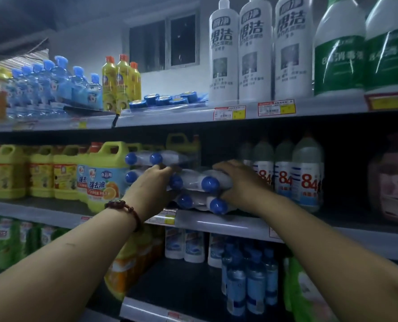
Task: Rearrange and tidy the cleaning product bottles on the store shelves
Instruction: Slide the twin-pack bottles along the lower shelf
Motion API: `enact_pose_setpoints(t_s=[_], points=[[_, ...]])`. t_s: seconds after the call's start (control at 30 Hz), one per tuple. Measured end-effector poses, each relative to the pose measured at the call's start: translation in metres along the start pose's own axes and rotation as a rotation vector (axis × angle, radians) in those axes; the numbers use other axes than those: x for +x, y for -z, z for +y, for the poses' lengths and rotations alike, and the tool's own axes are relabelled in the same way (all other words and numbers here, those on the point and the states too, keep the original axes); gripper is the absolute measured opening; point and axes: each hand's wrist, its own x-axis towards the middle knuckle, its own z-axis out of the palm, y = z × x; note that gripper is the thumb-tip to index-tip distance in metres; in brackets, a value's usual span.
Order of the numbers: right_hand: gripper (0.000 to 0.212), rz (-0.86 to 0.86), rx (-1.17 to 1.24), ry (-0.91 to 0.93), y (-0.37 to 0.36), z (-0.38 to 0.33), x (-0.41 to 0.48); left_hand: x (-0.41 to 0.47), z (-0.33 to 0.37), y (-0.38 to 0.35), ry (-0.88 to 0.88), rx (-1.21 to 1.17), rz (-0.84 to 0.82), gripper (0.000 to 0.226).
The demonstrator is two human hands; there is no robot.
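Both forearms reach up from the bottom corners toward the middle shelf, the left one wearing a dark red bead bracelet at the wrist. On that shelf lies a stack of blue-capped bottles, laid on their sides with the caps pointing outward, several layers high. It sits between the yellow detergent jugs on its left and the upright white bottles marked 84 on its right. At the stack's left side, the left hand is partly open, its fingers curled around and touching a bottle in the middle layer; how firmly it grips is hard to tell. The right hand lies palm down over the right end of the stack, fingers spread and bent over the top of a bottle, the thumb reaching down near the lowest cap. On the upper shelf stand tall white bottles, with blue spray bottles farther left.
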Motion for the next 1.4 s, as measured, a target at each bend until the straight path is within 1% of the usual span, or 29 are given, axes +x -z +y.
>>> enact_pose_setpoints(t_s=[0.07, 0.13, 0.2, 0.3, 0.33, 0.4, 0.47, 0.53, 0.6, 0.67, 0.73, 0.77, 0.8, 0.87, 0.93, 0.97, 1.03, 1.07, 1.13, 1.2, 1.3, 1.37, 1.4], points=[[0.060, -0.061, 0.043, 0.024, 0.001, 0.002, 0.005, 0.009, -0.005, -0.006, -0.014, 0.053, -0.018, 0.047], [0.056, -0.056, 0.058, 0.076, -0.002, 0.005, 0.006, 0.013, -0.007, -0.010, -0.009, 0.065, -0.020, 0.040], [0.059, -0.022, 0.053, 0.139, -0.004, 0.010, 0.002, 0.011, -0.005, -0.011, -0.022, 0.036, 0.004, 0.037], [0.059, 0.043, 0.070, 0.199, -0.004, 0.015, -0.008, 0.000, 0.004, -0.005, -0.068, -0.057, 0.113, 0.031], [0.058, 0.066, 0.074, 0.210, -0.002, 0.015, -0.012, -0.002, 0.007, 0.000, -0.096, -0.083, 0.155, 0.035], [0.058, 0.131, 0.104, 0.250, 0.004, 0.012, -0.020, -0.004, 0.012, 0.016, -0.155, -0.116, 0.209, 0.041], [0.057, 0.215, 0.153, 0.279, 0.013, 0.005, -0.032, -0.004, 0.017, 0.035, -0.226, -0.124, 0.235, 0.038], [0.055, 0.301, 0.246, 0.304, 0.025, -0.007, -0.045, -0.008, 0.024, 0.059, -0.258, -0.158, 0.251, 0.036], [0.053, 0.399, 0.301, 0.344, 0.039, -0.023, -0.060, -0.018, 0.032, 0.085, -0.244, -0.150, 0.306, 0.038], [0.050, 0.504, 0.301, 0.381, 0.051, -0.038, -0.073, -0.031, 0.040, 0.114, -0.213, -0.066, 0.384, 0.043], [0.047, 0.605, 0.338, 0.391, 0.062, -0.056, -0.085, -0.045, 0.049, 0.142, -0.179, -0.064, 0.441, 0.048], [0.045, 0.648, 0.371, 0.392, 0.067, -0.066, -0.091, -0.054, 0.054, 0.154, -0.174, -0.109, 0.447, 0.048], [0.045, 0.678, 0.419, 0.394, 0.071, -0.075, -0.097, -0.063, 0.059, 0.164, -0.171, -0.201, 0.427, 0.046], [0.044, 0.694, 0.536, 0.397, 0.074, -0.090, -0.110, -0.081, 0.068, 0.174, -0.152, -0.465, 0.342, 0.039], [0.044, 0.653, 0.639, 0.344, 0.064, -0.093, -0.123, -0.097, 0.071, 0.172, -0.098, -0.648, 0.275, 0.038], [0.046, 0.580, 0.704, 0.304, 0.057, -0.090, -0.130, -0.105, 0.070, 0.169, -0.063, -0.715, 0.252, 0.040], [0.053, 0.354, 0.816, 0.210, 0.037, -0.081, -0.142, -0.118, 0.069, 0.161, -0.024, -0.829, 0.197, 0.044], [0.055, 0.253, 0.823, 0.154, 0.025, -0.077, -0.148, -0.124, 0.067, 0.158, -0.019, -0.844, 0.171, 0.044], [0.057, 0.142, 0.858, 0.053, -0.001, -0.075, -0.161, -0.136, 0.064, 0.152, 0.007, -0.842, 0.119, 0.040], [0.054, 0.127, 0.999, -0.017, -0.028, -0.080, -0.177, -0.150, 0.061, 0.142, 0.093, -0.889, 0.117, 0.037], [0.042, 0.150, 1.219, -0.093, -0.069, -0.089, -0.200, -0.181, 0.052, 0.111, 0.273, -1.021, 0.194, 0.037], [0.036, 0.144, 1.304, -0.152, -0.097, -0.093, -0.216, -0.215, 0.041, 0.078, 0.455, -1.200, 0.179, 0.045], [0.036, 0.129, 1.337, -0.191, -0.112, -0.092, -0.224, -0.238, 0.035, 0.059, 0.559, -1.270, 0.126, 0.054]])
